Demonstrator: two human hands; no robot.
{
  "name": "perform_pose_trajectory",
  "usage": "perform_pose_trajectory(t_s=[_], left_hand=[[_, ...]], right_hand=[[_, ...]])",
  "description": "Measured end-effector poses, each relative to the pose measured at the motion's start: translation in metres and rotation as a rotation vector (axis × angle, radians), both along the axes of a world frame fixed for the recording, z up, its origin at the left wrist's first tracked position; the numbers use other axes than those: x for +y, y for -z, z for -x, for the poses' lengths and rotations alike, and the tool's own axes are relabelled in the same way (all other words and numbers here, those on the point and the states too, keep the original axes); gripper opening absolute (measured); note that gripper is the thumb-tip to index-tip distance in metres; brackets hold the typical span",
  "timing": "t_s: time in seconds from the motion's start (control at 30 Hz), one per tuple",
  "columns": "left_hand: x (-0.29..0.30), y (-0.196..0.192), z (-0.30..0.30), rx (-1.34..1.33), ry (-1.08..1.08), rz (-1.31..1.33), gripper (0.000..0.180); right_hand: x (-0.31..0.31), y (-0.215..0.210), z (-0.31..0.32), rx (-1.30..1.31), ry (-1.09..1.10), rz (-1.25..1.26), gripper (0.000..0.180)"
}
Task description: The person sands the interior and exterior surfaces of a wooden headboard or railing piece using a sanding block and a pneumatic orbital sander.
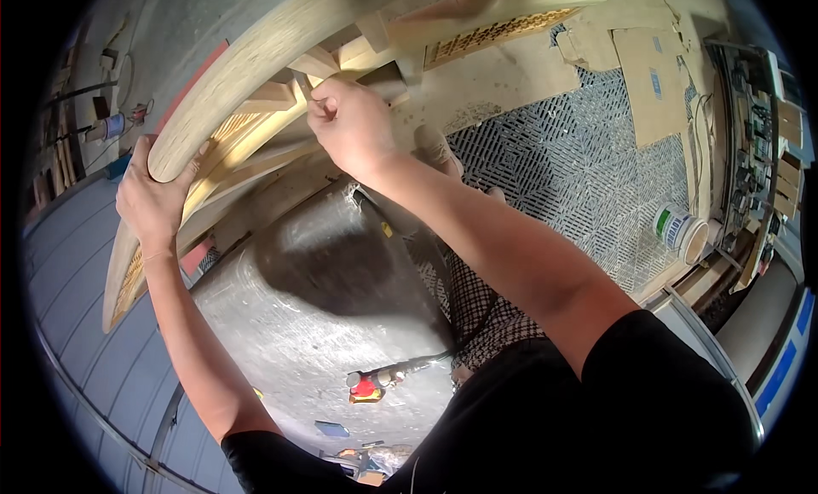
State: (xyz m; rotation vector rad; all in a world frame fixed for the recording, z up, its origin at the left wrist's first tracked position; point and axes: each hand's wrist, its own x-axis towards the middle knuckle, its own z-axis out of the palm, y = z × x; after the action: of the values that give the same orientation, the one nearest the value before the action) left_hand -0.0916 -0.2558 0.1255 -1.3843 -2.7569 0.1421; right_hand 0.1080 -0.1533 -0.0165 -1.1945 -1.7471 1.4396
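A pale wooden furniture frame with a thick curved rail (247, 63) slants across the upper left. Short wooden crosspieces and a woven cane-like panel (503, 38) belong to it. My left hand (153, 196) wraps round the rail's lower left end. Beside the inner edge of the frame, near a crosspiece (313, 63), is my right hand (356, 129), its fingers closed in a pinch. What those fingers hold, if anything, is hidden. Below the frame lies a worn, grey metal-looking work surface (290, 340), partly in shadow.
A red-and-yellow tool (366, 387) with a hose lies on the work surface, a small blue flat piece (332, 428) nearer me. To the right, a white bucket (680, 231) lies tipped on a patterned mat (554, 153). Cardboard (652, 89) covers floor beyond; cluttered shelving (767, 161) lines the right.
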Motion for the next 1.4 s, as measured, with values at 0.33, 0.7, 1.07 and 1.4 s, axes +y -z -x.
perform_pose_trajectory(t_s=[0.33,0.7,1.07,1.4], left_hand=[[-0.008,0.007,0.002,0.070,0.058,-0.054,0.058],[-0.021,0.004,-0.012,0.108,0.050,-0.030,0.048],[-0.020,0.002,-0.018,0.121,0.093,-0.068,0.046],[-0.023,0.005,-0.017,0.089,0.087,-0.082,0.046]], right_hand=[[-0.011,-0.001,0.015,0.148,0.108,0.446,0.014],[-0.014,-0.018,0.003,-0.097,0.027,0.269,0.018],[-0.017,-0.013,-0.001,-0.078,0.035,0.282,0.009],[-0.014,-0.007,-0.004,-0.032,-0.003,0.243,0.004]])
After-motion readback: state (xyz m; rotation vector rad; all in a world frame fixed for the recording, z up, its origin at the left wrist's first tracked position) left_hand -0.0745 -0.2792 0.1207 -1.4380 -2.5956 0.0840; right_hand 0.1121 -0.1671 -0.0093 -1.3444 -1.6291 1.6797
